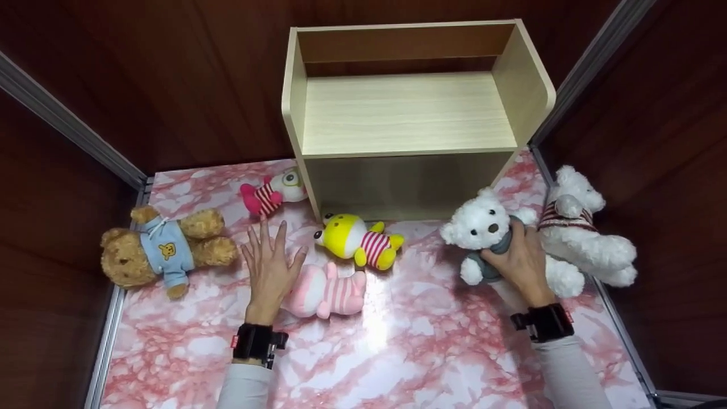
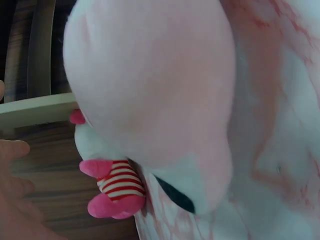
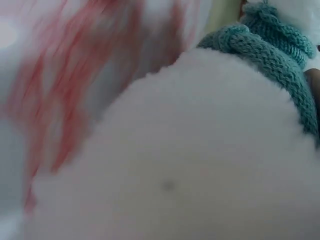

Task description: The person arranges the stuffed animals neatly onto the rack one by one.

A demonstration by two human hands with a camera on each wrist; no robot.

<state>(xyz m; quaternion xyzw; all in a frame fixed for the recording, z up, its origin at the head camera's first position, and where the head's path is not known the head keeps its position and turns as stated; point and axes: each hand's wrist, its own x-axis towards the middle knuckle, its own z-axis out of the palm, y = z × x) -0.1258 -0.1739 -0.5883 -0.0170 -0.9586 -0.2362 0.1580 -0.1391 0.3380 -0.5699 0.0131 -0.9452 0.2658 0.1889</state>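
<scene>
My right hand (image 1: pixel 519 264) grips a white teddy bear (image 1: pixel 480 218) around its body, over a grey-green knitted top. In the right wrist view its white fur fills most of the picture, with the green knit (image 3: pixel 260 52) above. My left hand (image 1: pixel 270 267) has its fingers spread and holds nothing. It is beside a pink striped plush toy (image 1: pixel 335 292), which looms large in the left wrist view. Just beyond the left fingertips lies a white-headed plush toy (image 1: pixel 270 196) with a red-striped body and pink limbs. A yellow frog-like plush (image 1: pixel 346 238) lies between the hands.
A pale wooden shelf unit (image 1: pixel 409 113) stands at the back. A brown teddy bear (image 1: pixel 164 250) in a blue hoodie lies at the left. Another white bear (image 1: pixel 588 238) in a striped top leans by the right wall. Dark panels and metal rails border the pink-marbled surface (image 1: pixel 431 363).
</scene>
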